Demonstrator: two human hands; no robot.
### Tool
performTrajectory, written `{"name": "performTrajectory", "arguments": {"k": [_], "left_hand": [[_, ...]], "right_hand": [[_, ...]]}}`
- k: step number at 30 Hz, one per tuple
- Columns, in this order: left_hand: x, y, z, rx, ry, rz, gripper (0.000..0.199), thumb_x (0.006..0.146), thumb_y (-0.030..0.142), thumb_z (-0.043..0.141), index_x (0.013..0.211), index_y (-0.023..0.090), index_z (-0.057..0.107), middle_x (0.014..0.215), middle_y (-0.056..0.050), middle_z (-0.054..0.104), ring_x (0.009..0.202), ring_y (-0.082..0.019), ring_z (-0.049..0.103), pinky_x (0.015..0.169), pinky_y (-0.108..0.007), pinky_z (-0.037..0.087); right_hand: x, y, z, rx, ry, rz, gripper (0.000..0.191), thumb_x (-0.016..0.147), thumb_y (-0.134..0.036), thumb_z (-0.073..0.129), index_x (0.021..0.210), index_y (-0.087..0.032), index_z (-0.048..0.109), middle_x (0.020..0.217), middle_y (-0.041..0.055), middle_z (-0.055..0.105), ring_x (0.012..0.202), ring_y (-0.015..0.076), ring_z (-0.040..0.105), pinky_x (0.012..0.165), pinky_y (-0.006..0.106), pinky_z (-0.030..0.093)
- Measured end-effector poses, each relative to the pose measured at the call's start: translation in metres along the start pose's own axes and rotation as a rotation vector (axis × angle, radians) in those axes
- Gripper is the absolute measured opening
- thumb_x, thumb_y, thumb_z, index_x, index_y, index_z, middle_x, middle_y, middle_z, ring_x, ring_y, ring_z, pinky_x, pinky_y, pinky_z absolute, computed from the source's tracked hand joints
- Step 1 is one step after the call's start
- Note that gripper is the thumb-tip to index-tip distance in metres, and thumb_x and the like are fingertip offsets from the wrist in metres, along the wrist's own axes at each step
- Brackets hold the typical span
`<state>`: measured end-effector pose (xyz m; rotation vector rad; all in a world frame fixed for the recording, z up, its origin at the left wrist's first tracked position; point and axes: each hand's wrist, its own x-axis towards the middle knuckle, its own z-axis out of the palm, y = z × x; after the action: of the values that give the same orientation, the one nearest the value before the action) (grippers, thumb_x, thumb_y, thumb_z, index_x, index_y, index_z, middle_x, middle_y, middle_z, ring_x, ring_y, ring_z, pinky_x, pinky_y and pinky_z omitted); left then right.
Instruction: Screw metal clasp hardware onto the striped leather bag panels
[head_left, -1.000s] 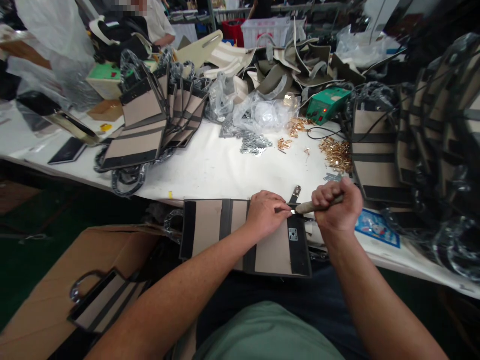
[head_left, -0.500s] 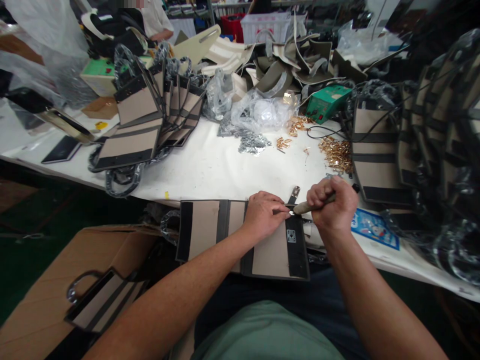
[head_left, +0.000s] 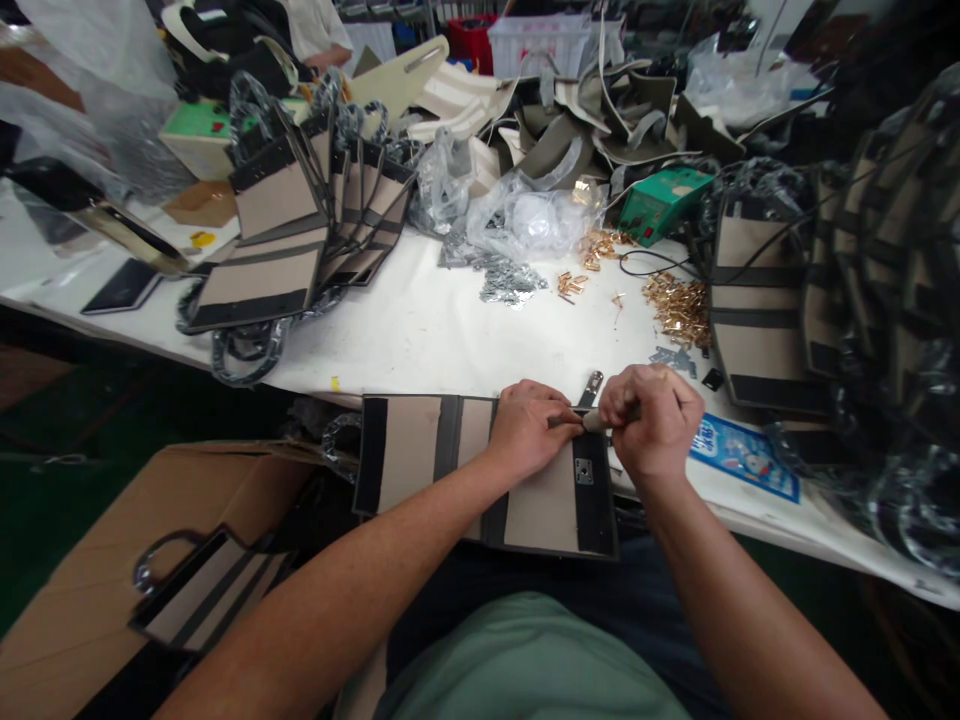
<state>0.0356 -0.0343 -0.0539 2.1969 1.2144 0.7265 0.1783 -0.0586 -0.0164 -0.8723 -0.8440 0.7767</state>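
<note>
An opened-out bag body (head_left: pixel 409 450) with beige lining and dark strips lies across my lap and against the table edge. My left hand (head_left: pixel 529 425) rests on its right part, fingertips pinched at the top edge; whatever they hold there is too small to make out. My right hand (head_left: pixel 652 420) is wrapped round a hand tool (head_left: pixel 595 420) with a tapered beige-grey body. The tool's end meets my left fingertips. A strap with a metal tip (head_left: pixel 592 386) sticks out past the edge. A square metal plate (head_left: pixel 583 471) sits on the dark strip below.
Bag bodies are stacked at left (head_left: pixel 270 270) and right (head_left: pixel 765 340). Gold-coloured small parts (head_left: pixel 679 305), silver plates (head_left: pixel 510 280) and a green box (head_left: pixel 664 203) are on the white table (head_left: pixel 360 340). A cardboard box (head_left: pixel 150 520) stands lower left.
My right hand has shifted slightly left and its grip has turned, so less of the tool shows. My left hand and the bag body have stayed nearly still.
</note>
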Motion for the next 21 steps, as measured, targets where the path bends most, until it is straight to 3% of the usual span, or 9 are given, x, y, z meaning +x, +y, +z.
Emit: {"name": "performTrajectory", "arguments": {"k": [5,11,15,21], "left_hand": [[0.002,0.002,-0.005,0.073,-0.045,-0.039,0.016,0.081,0.037,0.080,0.096,0.032,0.080,0.100,0.003,0.078,0.105,-0.023,0.065,0.097,-0.039,0.047],[0.016,0.003,-0.026,0.175,-0.223,-0.089,0.035,0.086,0.051,0.069,0.113,0.029,0.077,0.109,-0.002,0.079,0.104,-0.026,0.068,0.087,-0.035,0.050],[0.032,0.006,-0.036,0.233,-0.384,-0.194,0.033,0.085,0.055,0.064,0.099,0.030,0.079,0.099,-0.003,0.079,0.092,-0.025,0.071,0.075,-0.031,0.049],[0.048,0.006,-0.038,0.222,-0.478,-0.285,0.033,0.074,0.060,0.070,0.080,0.029,0.079,0.078,-0.001,0.076,0.075,-0.021,0.069,0.062,-0.030,0.044]], "right_hand": [[-0.006,-0.002,0.002,-0.323,-0.211,-0.014,0.046,0.096,-0.039,0.064,0.056,-0.021,0.048,0.051,-0.0027,0.050,0.048,0.0113,0.044,0.049,0.026,0.038],[-0.004,-0.004,0.001,-0.330,-0.249,-0.046,0.047,0.097,-0.039,0.062,0.056,-0.021,0.048,0.050,-0.0032,0.052,0.046,0.0115,0.044,0.049,0.027,0.036],[-0.003,-0.001,0.000,-0.310,-0.224,-0.040,0.046,0.096,-0.039,0.062,0.056,-0.022,0.047,0.048,-0.0035,0.050,0.044,0.0118,0.044,0.048,0.028,0.036],[0.001,0.000,0.001,-0.276,-0.235,-0.004,0.046,0.095,-0.039,0.064,0.057,-0.022,0.047,0.047,-0.0031,0.050,0.042,0.0126,0.046,0.045,0.028,0.037]]}}
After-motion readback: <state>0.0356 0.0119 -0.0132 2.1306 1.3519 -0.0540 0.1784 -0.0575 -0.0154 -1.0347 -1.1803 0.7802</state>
